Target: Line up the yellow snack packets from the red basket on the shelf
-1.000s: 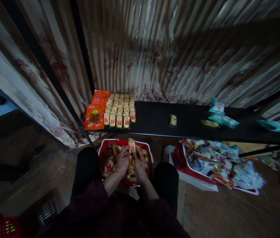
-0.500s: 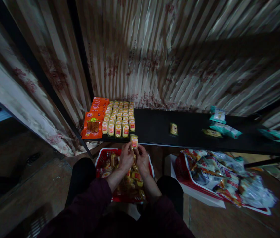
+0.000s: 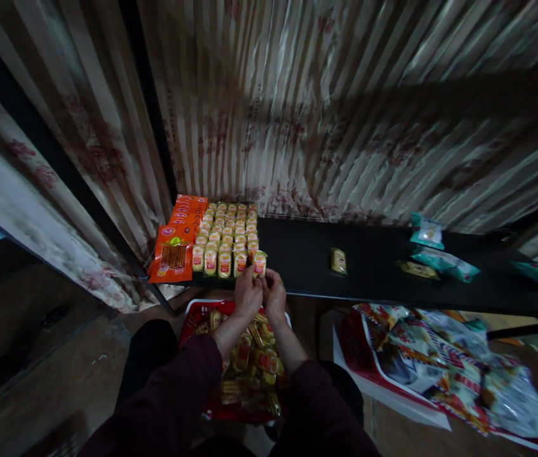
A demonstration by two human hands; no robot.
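A small yellow wrapped snack pack (image 3: 259, 262) with a red and white label stands upright between my fingertips at the shelf's front edge. My left hand (image 3: 249, 293) pinches it from the left, and my right hand (image 3: 274, 295) closes on it from the right. Just beside it, rows of matching yellow snack packs (image 3: 224, 263) stand on the black shelf (image 3: 297, 254). Below my wrists, a red basket (image 3: 191, 311) with a white rim holds many more loose yellow packs, partly covered by my forearms.
Orange snack bags (image 3: 171, 254) line the shelf's left end. One yellow pack (image 3: 338, 261) lies alone mid-shelf. Teal packets (image 3: 447, 263) lie farther right. A second basket (image 3: 359, 343), heaped with bagged snacks, sits on the floor at right. A striped curtain (image 3: 273, 114) hangs behind.
Both hands have carried the pack forward, from before the shelf edge to the front end of the rightmost row. The view has shifted slightly.
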